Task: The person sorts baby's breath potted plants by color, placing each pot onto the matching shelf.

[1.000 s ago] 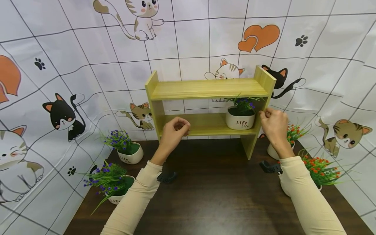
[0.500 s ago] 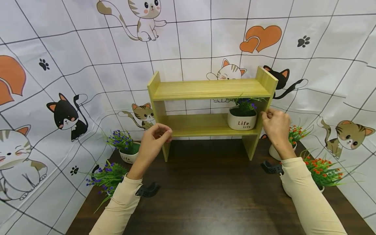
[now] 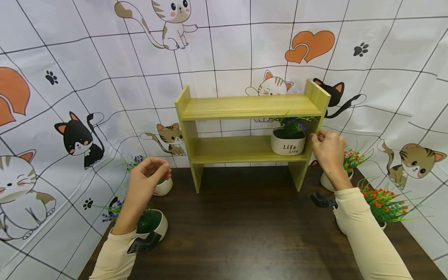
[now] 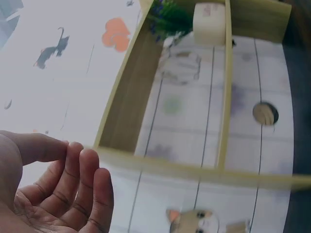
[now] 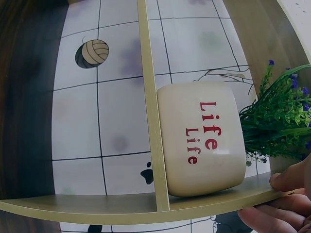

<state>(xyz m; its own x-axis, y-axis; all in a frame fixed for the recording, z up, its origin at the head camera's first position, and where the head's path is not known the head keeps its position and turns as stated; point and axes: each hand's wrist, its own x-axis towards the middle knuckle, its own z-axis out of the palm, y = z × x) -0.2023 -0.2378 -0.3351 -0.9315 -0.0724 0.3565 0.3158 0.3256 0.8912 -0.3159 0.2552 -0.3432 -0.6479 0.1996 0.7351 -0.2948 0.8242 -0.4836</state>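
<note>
A light wooden two-tier shelf (image 3: 250, 107) stands against the wall in the head view. On its lower board, at the right end, sits a white planter (image 3: 287, 146) lettered "Life", with purple flowers and green leaves. My right hand (image 3: 329, 149) pinches the edge of the shelf's right side panel; the right wrist view has the thumb (image 5: 291, 178) on the panel's inner side and the other fingers outside. Holding nothing, my left hand (image 3: 141, 188) hovers at the left with loosely curled fingers, in front of the left planters. The left wrist view also looks onto the shelf's side (image 4: 194, 162).
Two planters with purple flowers stand at the left, the back one (image 3: 163, 188) and the front one (image 3: 161, 225) partly hidden by my hand and arm. At the right are orange-flowered plants (image 3: 385, 204). All stand on a dark wooden table (image 3: 238, 233) before a cat-patterned wall.
My left hand has moved from in front of the shelf's left end leftward and down to the left planters. The right hand has stayed on the side panel.
</note>
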